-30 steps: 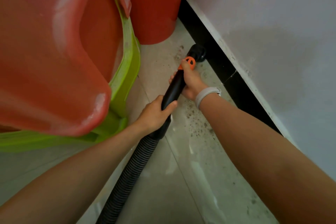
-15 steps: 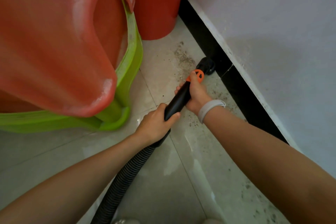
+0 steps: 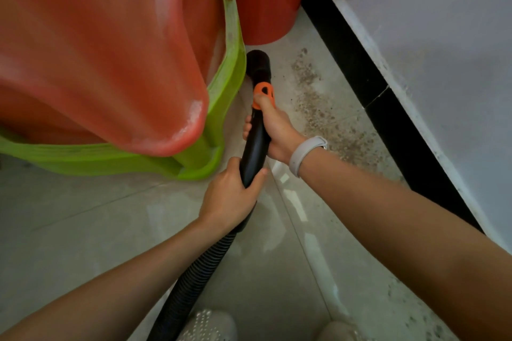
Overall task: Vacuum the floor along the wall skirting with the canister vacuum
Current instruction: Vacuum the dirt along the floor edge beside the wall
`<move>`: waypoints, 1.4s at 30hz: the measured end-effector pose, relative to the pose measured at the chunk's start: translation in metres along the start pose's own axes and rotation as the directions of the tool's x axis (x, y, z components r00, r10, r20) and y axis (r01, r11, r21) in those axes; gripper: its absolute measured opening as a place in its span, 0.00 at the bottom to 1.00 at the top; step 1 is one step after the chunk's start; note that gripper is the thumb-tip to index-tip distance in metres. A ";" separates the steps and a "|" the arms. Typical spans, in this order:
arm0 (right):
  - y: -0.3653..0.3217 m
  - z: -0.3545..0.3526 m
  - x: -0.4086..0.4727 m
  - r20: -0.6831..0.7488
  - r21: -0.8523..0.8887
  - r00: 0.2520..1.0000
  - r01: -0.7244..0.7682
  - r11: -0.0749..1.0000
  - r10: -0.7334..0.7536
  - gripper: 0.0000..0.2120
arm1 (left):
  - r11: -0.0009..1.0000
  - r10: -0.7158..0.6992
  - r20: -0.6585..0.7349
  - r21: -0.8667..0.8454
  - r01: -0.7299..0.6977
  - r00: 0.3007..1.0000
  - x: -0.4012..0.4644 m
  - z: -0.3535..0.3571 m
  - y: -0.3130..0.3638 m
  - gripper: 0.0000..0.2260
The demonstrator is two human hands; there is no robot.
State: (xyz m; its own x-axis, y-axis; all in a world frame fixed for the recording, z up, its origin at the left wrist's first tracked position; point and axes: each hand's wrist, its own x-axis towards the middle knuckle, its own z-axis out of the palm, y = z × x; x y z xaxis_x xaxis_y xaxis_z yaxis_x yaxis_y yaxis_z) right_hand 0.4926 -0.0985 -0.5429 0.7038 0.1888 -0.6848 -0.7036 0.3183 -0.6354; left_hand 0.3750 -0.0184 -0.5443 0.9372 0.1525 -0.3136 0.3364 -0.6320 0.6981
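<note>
The black vacuum wand runs up the middle of the head view, ending in a round black nozzle on the floor beside the green stool's edge. An orange collar sits behind the nozzle. My right hand grips the wand just below the collar, thumb on the orange part. My left hand grips the wand lower, where the ribbed hose begins. A trail of dark dust lies on the tiles between the nozzle and the black skirting.
Stacked orange and green plastic stools crowd the left. A red bucket stands in the corner against the wall. My shoes show at the bottom edge. Pale floor tiles spread to the lower left.
The nozzle has swung left, away from the skirting, to the floor beside the green stool. Both hands kept their grip and moved with the wand.
</note>
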 end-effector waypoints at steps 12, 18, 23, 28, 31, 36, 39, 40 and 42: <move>-0.004 -0.017 0.013 -0.125 0.014 0.992 0.007 1.000 -0.005 0.11 | 1.000 0.010 0.094 0.009 -0.011 0.996 0.019 0.013 0.001 0.13; -0.024 -0.023 0.029 -0.193 0.000 0.980 0.051 0.999 -0.050 0.11 | 0.995 0.055 0.153 -0.087 -0.042 0.987 0.049 0.018 0.010 0.13; -0.047 -0.023 0.047 -0.223 -0.061 0.971 0.069 0.996 -0.081 0.11 | 0.983 0.053 0.140 -0.183 -0.027 0.989 0.076 0.020 0.024 0.12; -0.069 -0.031 0.060 -0.259 -0.075 0.959 0.098 0.992 -0.114 0.12 | 0.980 0.011 0.133 -0.201 0.016 0.991 0.093 0.029 0.037 0.13; -0.075 -0.043 0.065 -0.287 -0.064 0.950 0.112 0.992 -0.126 0.11 | 0.989 0.006 0.141 -0.145 0.015 0.990 0.094 0.036 0.044 0.14; -0.069 -0.067 0.063 -0.312 0.037 0.942 0.145 0.989 -0.127 0.13 | 0.997 0.040 0.213 -0.074 -0.025 0.976 0.086 0.041 0.047 0.14; -0.060 -0.078 0.059 -0.272 0.117 0.958 0.123 0.985 -0.087 0.15 | 0.998 0.058 0.238 -0.016 -0.055 0.970 0.077 0.040 0.045 0.14; -0.057 -0.079 0.059 -0.249 0.143 0.966 0.110 0.984 -0.072 0.15 | 0.998 0.055 0.237 0.001 -0.057 0.970 0.075 0.039 0.043 0.14; -0.054 -0.074 0.059 -0.204 0.177 0.978 0.083 0.981 -0.046 0.16 | 0.998 0.047 0.218 0.037 -0.056 0.975 0.074 0.034 0.041 0.14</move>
State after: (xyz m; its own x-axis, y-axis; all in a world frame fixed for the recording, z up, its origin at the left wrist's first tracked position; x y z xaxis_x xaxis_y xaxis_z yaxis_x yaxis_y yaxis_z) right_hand 0.5649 -0.1737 -0.5749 0.7009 -0.0199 -0.7130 -0.6140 0.4919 -0.6173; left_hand 0.4548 -0.0589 -0.5604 0.9095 -0.0466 -0.4132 0.2796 -0.6670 0.6907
